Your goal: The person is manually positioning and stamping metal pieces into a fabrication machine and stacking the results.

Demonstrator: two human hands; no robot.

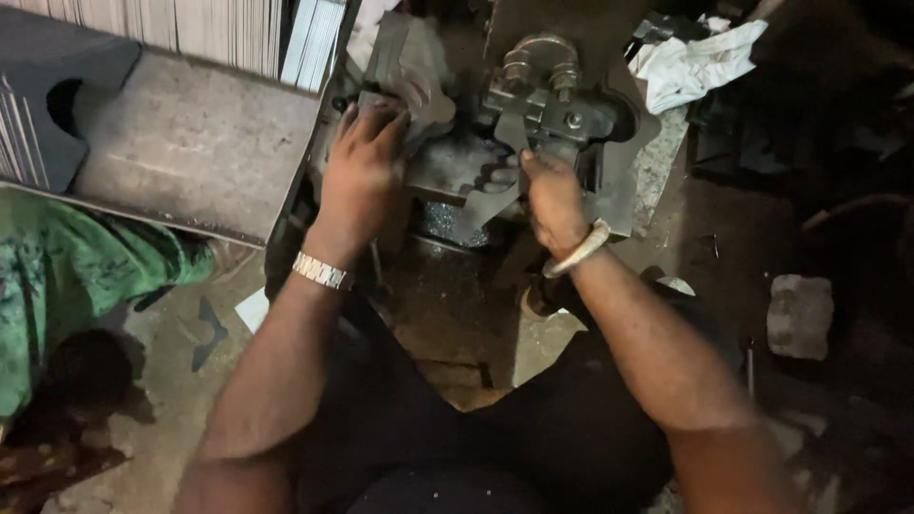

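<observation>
Hands at the dark press machine [562, 105]: left hand [362, 171] lies spread flat on a grey metal blank [405, 71] at the die, right hand [552, 200] pinches a cut sheet piece [481, 181] beside it, apparently mid-feed, so alignment likely needs care.

Press machine [533, 105]: dull dark grey steel. Rag [690, 62] right of it: off-white, smudged. Sheet stack [190, 29] left of it: pale grey, thin vertical striping. Cloth [67, 276] lower left of it: green, mottled print. Left wrist watch band [321, 271] silver; right wrist bangle [578, 252] pale cream.
</observation>
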